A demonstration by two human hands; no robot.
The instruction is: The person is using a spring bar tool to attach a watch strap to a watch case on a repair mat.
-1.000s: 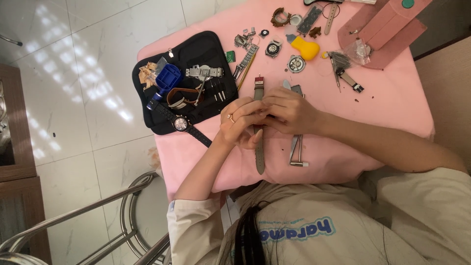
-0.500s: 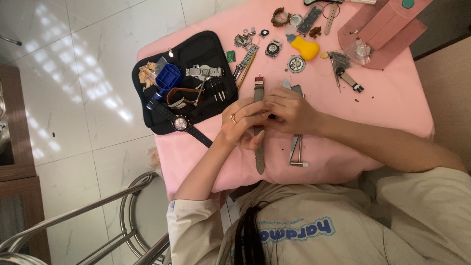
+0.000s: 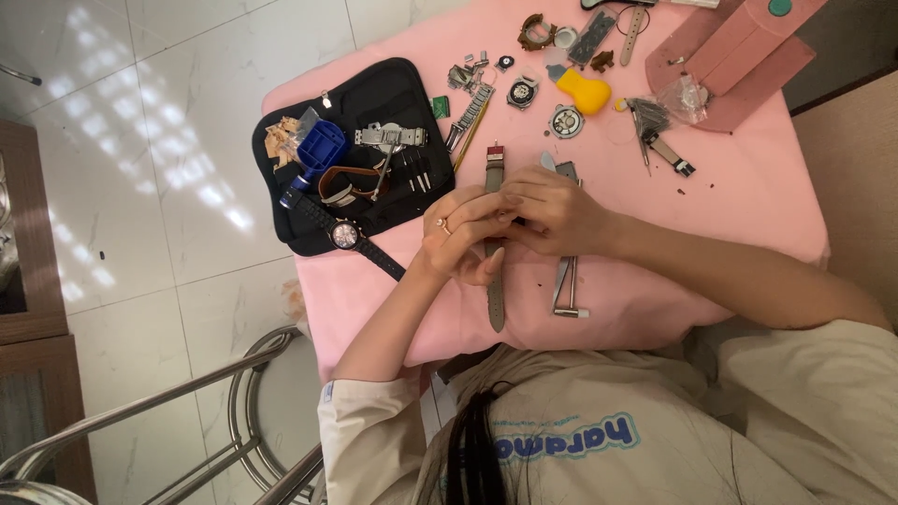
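I have both hands together at the centre of the frame, over the middle of the pink tablecloth (image 3: 748, 206). My left hand (image 3: 463, 234), the one with the ring, curls around from the left, and my right hand (image 3: 561, 210) comes in from the right; their fingertips meet over a grey watch strap (image 3: 495, 299). The strap runs up and down the frame: its red-tipped end (image 3: 494, 154) shows above my knuckles and its long tail sticks out below my left palm toward the table edge. The middle of it, where a watch case would sit, is hidden under my fingers, so I cannot tell what exactly they pinch there. Both hands are clenched in a fine pinch on that hidden middle part, I judge so that one hand steadies the strap flat on the cloth while the other works at it.

Just right of the strap, below my right hand, a slim metal tool (image 3: 566, 285) lies within easy reach. At the upper left a black tool pouch (image 3: 393, 89) lies open with a blue case holder (image 3: 323, 150), a metal bracelet (image 3: 391, 137) and a dark watch (image 3: 346, 234) on it. A yellow blower (image 3: 583, 91) and loose watch cases (image 3: 566, 122) sit along the top, well apart from my fingers.
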